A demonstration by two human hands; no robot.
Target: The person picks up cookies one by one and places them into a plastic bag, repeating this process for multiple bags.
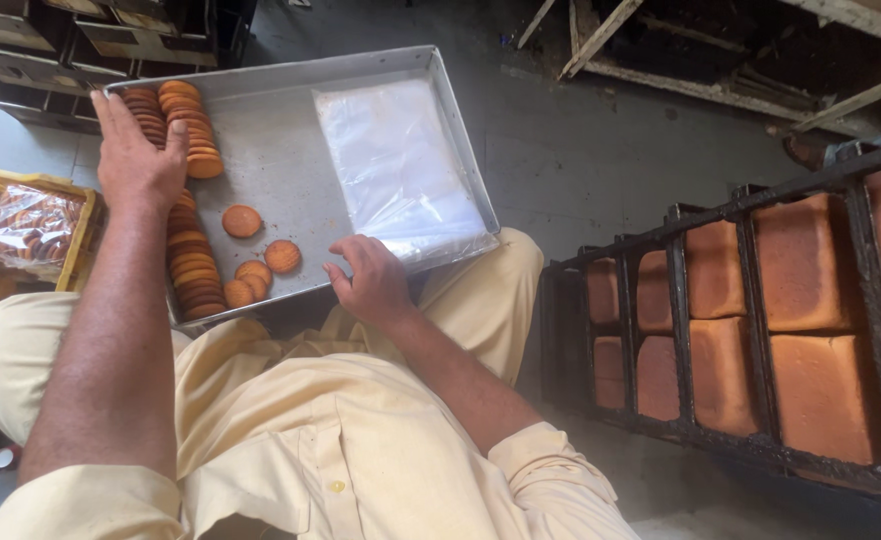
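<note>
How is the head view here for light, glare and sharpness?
Head view: soft, even light; the clear plastic bags on the metal tray glare whitish; left hand, right hand and biscuits read sharp; top corners fall dark; edges bend with wide-angle distortion.

Soft daylight fills the scene, bright and even, with no hard shadows. The clear plastic bags (400, 170) on the metal tray (270, 170) catch a pale sheen, and the wrapped packs in the yellow crate (20, 225) at the left glint. The far floor and corners fall dim. Straight lines bow near the edges; near sleeves look slightly soft.
</note>
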